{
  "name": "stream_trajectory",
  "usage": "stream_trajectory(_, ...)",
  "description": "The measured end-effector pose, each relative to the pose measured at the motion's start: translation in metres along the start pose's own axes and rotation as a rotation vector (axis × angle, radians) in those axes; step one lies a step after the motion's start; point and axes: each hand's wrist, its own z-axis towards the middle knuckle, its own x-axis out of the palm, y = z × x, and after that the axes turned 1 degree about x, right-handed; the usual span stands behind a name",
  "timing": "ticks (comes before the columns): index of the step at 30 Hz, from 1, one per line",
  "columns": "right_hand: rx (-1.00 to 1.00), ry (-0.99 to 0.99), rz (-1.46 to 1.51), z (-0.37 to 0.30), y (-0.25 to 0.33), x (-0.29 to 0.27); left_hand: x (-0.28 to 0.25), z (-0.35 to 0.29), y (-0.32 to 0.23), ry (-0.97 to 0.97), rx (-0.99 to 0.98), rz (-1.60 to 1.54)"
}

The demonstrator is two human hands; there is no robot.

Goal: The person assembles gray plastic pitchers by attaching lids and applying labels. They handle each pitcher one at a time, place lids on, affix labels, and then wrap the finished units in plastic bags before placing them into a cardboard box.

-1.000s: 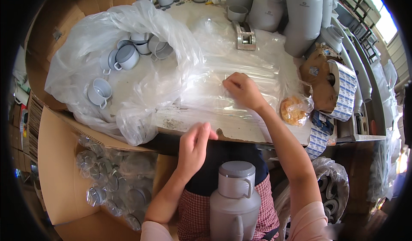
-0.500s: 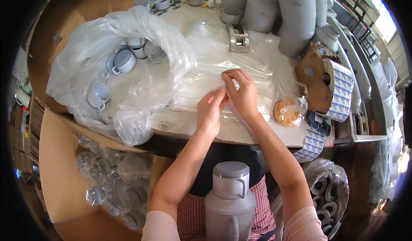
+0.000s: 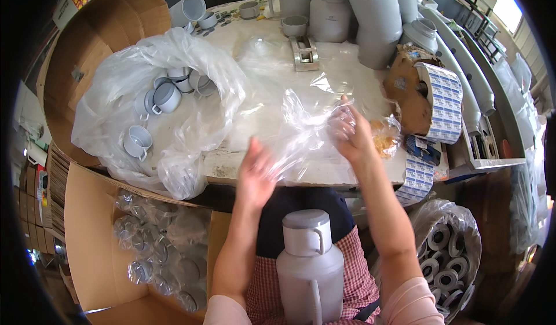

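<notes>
A thin clear plastic bag (image 3: 304, 125) is spread in the air between my hands, above the near edge of the table. My right hand (image 3: 351, 132) grips one side of it, with the fingers bent and partly seen through the film. At its other side, my left hand (image 3: 256, 171) appears to pinch the film, though motion blurs its fingers. Upright between my legs stands a grey jug (image 3: 310, 273), its side handle toward me. A matching handled cup (image 3: 307, 232) with a darker grey top sits over its neck.
At left, a large plastic liner (image 3: 223, 84) surrounds several cups (image 3: 167, 97). Flat clear bags (image 3: 260, 108) lie on the table (image 3: 223, 165) beneath a metal block (image 3: 304, 53). Grey jugs (image 3: 330, 18), a label roll (image 3: 446, 102) and wrapped bread (image 3: 385, 139) stand right. Below are a carton (image 3: 95, 226) and ring-filled bag (image 3: 446, 261).
My hands have moved apart, the left toward me and leftward, the right rightward. The plastic bag has spread open between them. The whole view has shifted slightly.
</notes>
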Motion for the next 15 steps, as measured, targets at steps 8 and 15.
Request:
stream_trajectory(8, -0.422, 0.169, -1.719, -0.136, -0.021, -0.070, 0.022, -0.126, 0.013, -0.498, 0.258, 1.209)
stream_trajectory(15, -0.332, 0.532, -1.006, -0.246, -0.074, -0.094, 0.062, -0.225, 0.004, 0.058, -0.210, 1.063)
